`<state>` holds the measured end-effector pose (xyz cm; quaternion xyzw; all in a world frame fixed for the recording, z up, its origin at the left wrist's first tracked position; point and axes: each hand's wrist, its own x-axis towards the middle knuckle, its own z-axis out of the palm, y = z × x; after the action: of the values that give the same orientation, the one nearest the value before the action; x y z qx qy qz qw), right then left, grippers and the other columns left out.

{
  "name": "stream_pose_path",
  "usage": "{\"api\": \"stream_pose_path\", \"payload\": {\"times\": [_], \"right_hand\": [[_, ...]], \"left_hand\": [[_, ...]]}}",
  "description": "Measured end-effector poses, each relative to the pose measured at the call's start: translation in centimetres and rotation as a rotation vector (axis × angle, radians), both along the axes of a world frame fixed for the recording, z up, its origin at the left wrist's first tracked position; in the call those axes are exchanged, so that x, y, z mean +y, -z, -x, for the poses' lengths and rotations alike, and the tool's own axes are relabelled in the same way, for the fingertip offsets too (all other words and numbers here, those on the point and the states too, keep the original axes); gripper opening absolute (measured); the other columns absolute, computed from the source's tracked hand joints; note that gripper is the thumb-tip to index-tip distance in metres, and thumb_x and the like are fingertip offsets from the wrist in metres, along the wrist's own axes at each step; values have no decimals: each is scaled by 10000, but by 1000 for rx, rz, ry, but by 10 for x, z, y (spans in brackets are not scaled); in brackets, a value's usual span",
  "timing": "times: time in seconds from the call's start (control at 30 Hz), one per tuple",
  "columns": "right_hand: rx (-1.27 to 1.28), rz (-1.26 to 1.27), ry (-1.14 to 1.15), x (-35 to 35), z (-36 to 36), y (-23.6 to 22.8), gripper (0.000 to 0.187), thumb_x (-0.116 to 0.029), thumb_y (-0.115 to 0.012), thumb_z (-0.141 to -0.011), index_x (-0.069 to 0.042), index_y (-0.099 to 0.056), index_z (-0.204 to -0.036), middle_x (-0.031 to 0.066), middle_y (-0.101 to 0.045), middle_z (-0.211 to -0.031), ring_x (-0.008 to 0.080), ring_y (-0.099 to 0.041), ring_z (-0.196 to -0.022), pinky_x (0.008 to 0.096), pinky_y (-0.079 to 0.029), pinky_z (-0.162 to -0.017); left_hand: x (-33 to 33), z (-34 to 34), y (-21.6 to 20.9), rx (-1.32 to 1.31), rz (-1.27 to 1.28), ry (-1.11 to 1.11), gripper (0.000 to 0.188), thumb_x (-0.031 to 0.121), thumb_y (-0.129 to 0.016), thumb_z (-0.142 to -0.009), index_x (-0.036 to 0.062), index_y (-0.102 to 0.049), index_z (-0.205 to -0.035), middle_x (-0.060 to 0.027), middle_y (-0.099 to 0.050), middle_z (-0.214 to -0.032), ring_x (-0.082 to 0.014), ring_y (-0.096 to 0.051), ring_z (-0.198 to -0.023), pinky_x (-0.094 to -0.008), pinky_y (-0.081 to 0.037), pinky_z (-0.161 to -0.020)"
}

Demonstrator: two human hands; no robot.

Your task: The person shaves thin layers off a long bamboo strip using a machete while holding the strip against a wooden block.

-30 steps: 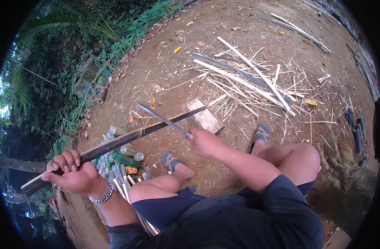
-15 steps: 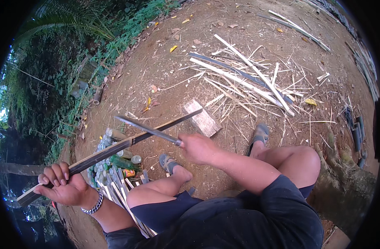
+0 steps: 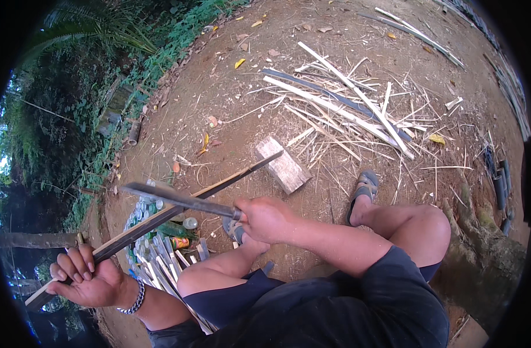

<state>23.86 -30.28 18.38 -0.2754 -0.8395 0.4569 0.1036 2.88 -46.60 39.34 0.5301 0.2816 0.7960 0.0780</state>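
Note:
My left hand [image 3: 92, 279], with a chain bracelet at its wrist, is closed round the lower end of a long bamboo strip [image 3: 233, 176], dark on one face and pale along the edge. The strip slants up to the right, its far end on a short wood block [image 3: 286, 167] that lies on the ground. In my right hand [image 3: 266, 219] is the handle of a machete [image 3: 175, 198], gripped in a closed fist. Its blade crosses over the strip and points left, slightly blurred. Whether the edge touches the strip I cannot tell.
Split bamboo strips and shavings [image 3: 341, 107] lie heaped ahead on the dirt. Glass bottles [image 3: 139, 217] and upright pale strips [image 3: 164, 264] are by my left leg. A tree trunk [image 3: 480, 255] stands at right; green plants [image 3: 132, 64] edge the far left.
My right hand has moved a little left, carrying the machete blade along the strip toward my left hand. The left hand and the strip stay nearly in place.

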Motion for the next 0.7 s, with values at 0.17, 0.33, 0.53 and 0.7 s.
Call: {"api": "stream_pose_path", "payload": {"times": [0.17,0.33,0.53,0.7], "right_hand": [[-337,241,360,69,-37,168,346,-240,-473,-926,-71,-539,-1221,186,-665,-986,312,-663,-833,409,-541,-753],[-449,183,243,67,-29,136,271,-204,-497,-924,-54,-551,-1143,179,-655,-982,318,-649,-913,443,-516,-816],[-153,22,-30,60,3,83,261,-178,-474,-917,-56,-551,-1134,161,-652,-929,289,-646,-854,451,-520,-784],[-703,71,174,132,-91,326,347,-200,-544,-844,-22,-629,-1129,245,-630,-1094,355,-645,-962,437,-531,-823]], "left_hand": [[17,-8,-2,-7,13,-11,364,415,-477,-980,111,-460,-780,47,-341,-599,-45,-321,-501,-195,-284,-478],[11,-8,-4,46,45,97,346,386,-496,-976,105,-442,-781,39,-355,-598,-50,-332,-492,-199,-295,-479],[15,-1,-14,76,65,107,320,331,-519,-971,97,-437,-768,25,-358,-603,-67,-334,-492,-210,-304,-483],[32,9,-17,13,40,31,316,309,-518,-971,84,-434,-766,20,-359,-587,-68,-336,-480,-200,-311,-486]]}}
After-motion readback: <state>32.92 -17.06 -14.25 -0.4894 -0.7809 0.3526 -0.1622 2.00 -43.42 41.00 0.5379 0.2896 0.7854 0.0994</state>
